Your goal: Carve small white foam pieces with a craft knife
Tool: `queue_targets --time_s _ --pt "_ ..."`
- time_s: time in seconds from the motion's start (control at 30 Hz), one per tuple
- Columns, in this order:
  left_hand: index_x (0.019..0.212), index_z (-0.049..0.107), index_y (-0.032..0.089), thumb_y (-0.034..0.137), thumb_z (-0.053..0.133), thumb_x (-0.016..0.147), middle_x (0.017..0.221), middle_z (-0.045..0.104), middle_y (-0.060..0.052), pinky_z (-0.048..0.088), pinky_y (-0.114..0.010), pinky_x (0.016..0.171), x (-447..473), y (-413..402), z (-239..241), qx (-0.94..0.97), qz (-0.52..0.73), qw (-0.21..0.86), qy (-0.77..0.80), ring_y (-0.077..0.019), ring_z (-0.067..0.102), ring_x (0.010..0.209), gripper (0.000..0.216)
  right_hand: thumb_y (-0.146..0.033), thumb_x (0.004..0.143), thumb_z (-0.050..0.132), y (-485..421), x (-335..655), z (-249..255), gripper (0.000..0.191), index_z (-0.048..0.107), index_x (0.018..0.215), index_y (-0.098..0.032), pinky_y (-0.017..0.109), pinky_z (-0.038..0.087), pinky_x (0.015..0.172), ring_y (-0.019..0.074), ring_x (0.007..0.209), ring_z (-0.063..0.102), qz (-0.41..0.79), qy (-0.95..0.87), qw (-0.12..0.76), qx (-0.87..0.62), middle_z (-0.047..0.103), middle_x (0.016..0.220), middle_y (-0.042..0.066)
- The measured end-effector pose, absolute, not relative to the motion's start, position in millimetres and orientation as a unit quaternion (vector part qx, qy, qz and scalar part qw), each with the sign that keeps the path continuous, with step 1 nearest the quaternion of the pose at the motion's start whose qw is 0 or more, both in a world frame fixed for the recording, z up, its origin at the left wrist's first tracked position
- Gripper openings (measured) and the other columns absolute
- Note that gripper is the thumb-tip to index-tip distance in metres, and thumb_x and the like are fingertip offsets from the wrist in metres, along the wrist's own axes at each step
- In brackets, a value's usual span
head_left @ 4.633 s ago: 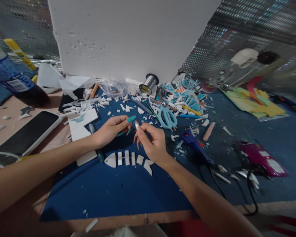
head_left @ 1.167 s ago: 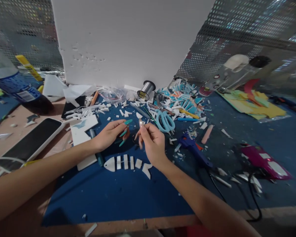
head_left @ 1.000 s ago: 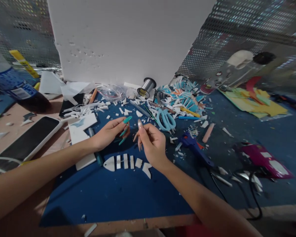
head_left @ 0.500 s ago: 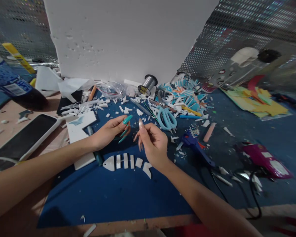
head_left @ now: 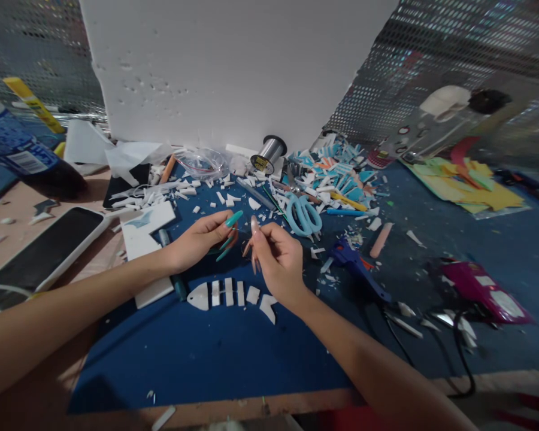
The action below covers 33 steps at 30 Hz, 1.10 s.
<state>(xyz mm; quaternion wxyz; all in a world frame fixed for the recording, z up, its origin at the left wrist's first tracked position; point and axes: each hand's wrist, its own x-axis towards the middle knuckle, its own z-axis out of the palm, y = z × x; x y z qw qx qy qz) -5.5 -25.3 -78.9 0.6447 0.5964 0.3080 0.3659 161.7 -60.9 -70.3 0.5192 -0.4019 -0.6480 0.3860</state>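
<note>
My left hand (head_left: pixel 206 235) is closed in a pinch, its long green nails pointing right. Facing it, my right hand (head_left: pixel 278 254) pinches thumb to fingers. A thin, clear thread (head_left: pixel 244 231) runs faintly between the two pinches, held up above the blue mat. Below the hands, flat white pieces lie in a row shaped like a fish: a rounded head (head_left: pixel 199 297) with a small hole, several narrow strips (head_left: pixel 229 292), and a forked tail (head_left: pixel 268 308) near my right wrist. Part of the thread is too fine to follow.
Behind stand a thread spool (head_left: pixel 269 154), light-blue scissors (head_left: pixel 303 215) and heaps of offcuts (head_left: pixel 336 167). A blue glue gun (head_left: pixel 357 269) lies right, with a cable. At left are a phone (head_left: pixel 45 254), a soda bottle (head_left: pixel 27 149) and a notched white board (head_left: pixel 150 287).
My right hand has shifted slightly left, its thumb nearer the left fingertips. The left hand has hardly moved, and the white pieces stay put.
</note>
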Motion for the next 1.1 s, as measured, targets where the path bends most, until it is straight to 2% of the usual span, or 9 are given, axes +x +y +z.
queue_targets --time_s 0.3,0.43,0.57,0.7,0.83,0.97,1.1 --pt "0.077 0.047 0.017 0.039 0.044 0.090 0.064 0.041 0.004 0.031 -0.023 0.056 -5 -28 -76 0.662 0.334 0.572 0.351 -0.0081 0.037 0.056 0.026 -0.027 0.090 0.049 -59 160 -69 0.032 0.044 0.059 -0.021 0.022 0.036 0.041 0.0072 0.036 0.042 0.353 -0.656 0.481 -0.462 0.040 0.043 -0.007" --pt "0.070 0.046 0.017 0.036 0.046 0.089 0.060 0.040 0.005 0.030 -0.022 0.053 -4 -29 -74 0.689 0.348 0.519 0.368 -0.0077 0.036 0.054 0.027 -0.028 0.090 0.049 -57 160 -70 0.034 0.042 0.057 -0.021 0.023 0.035 0.042 0.0072 0.037 0.041 0.336 -0.664 0.471 -0.474 0.039 0.043 -0.007" --pt "0.065 0.045 0.017 0.034 0.044 0.089 0.056 0.039 0.005 0.029 -0.022 0.051 -6 -30 -70 0.735 0.366 0.407 0.399 -0.0076 0.035 0.052 0.029 -0.032 0.091 0.047 -53 162 -74 0.032 0.047 0.061 -0.020 0.023 0.041 0.045 0.0086 0.039 0.048 0.371 -0.663 0.457 -0.463 0.046 0.045 -0.005" --pt "0.066 0.041 0.018 0.024 0.043 0.088 0.055 0.036 0.005 0.027 -0.021 0.051 -11 -29 -61 0.794 0.357 0.256 0.420 -0.0079 0.033 0.051 0.023 -0.033 0.091 0.046 -48 164 -78 0.029 0.052 0.066 -0.020 0.024 0.044 0.049 0.0108 0.046 0.054 0.389 -0.672 0.443 -0.448 0.055 0.052 -0.003" --pt "0.069 0.042 0.019 0.015 0.038 0.086 0.062 0.045 0.002 0.030 -0.022 0.056 -14 -28 -52 0.843 0.331 0.160 0.394 -0.0105 0.040 0.058 0.018 -0.034 0.090 0.047 -46 163 -83 0.026 0.055 0.069 -0.021 0.027 0.047 0.054 0.0146 0.054 0.059 0.394 -0.673 0.440 -0.446 0.061 0.060 0.000" --pt "0.071 0.043 0.019 0.013 0.036 0.084 0.064 0.048 0.000 0.030 -0.023 0.056 -15 -28 -44 0.851 0.326 0.129 0.391 -0.0122 0.042 0.059 0.016 -0.047 0.091 0.042 -42 164 -86 0.035 0.059 0.073 -0.022 0.031 0.051 0.062 0.0179 0.062 0.062 0.408 -0.656 0.450 -0.448 0.064 0.065 0.003" --pt "0.071 0.043 0.019 0.014 0.037 0.085 0.062 0.047 0.001 0.030 -0.022 0.055 -16 -26 -41 0.850 0.320 0.150 0.390 -0.0110 0.041 0.055 0.016 -0.054 0.089 0.043 -34 169 -85 0.038 0.060 0.082 -0.021 0.034 0.052 0.076 0.0200 0.078 0.066 0.399 -0.635 0.488 -0.447 0.067 0.078 0.005"
